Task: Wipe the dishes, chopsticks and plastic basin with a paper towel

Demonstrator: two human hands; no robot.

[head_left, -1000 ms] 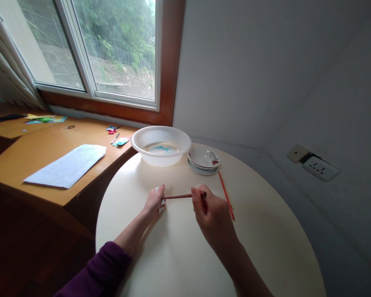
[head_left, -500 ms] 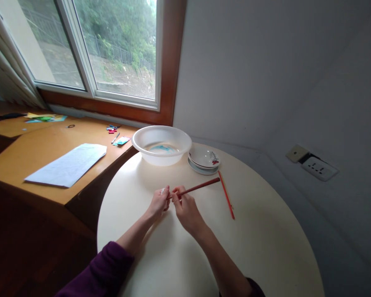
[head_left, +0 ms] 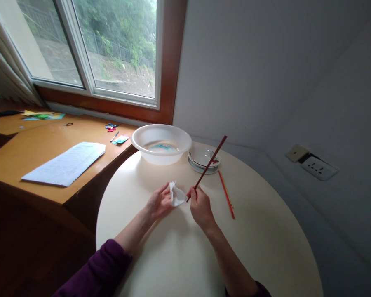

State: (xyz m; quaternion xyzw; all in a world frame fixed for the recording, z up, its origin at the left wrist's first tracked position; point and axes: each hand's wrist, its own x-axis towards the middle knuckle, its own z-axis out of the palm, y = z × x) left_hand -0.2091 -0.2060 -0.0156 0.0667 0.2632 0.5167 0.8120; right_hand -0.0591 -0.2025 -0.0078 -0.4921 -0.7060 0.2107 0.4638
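Observation:
My right hand (head_left: pixel 201 207) is closed around the lower part of a dark red chopstick (head_left: pixel 212 160), which slants up and to the right in front of the plates. Whether a second one lies against it, I cannot tell. A crumpled white tissue (head_left: pixel 177 195) rests in the fingers of my left hand (head_left: pixel 159 203), whose palm is turned up and loosely curled. The chopstick's lower end is close to the tissue's right edge. To the right, an orange-red chopstick (head_left: pixel 226 195) lies on the table, with a thin yellowish stick alongside it.
A translucent white basin (head_left: pixel 161 158) stands at the back of the round white table (head_left: pixel 266 247). Beside it are stacked small plates (head_left: pixel 200 158). On the wooden desk (head_left: pixel 6 163) at left lie folded white paper (head_left: pixel 64 164) and small coloured items. Wall sockets (head_left: pixel 318 168) are at right.
The chopstick has come away from my left hand and tilted more upright in my right. My left hand has loosened and turned up, exposing the tissue.

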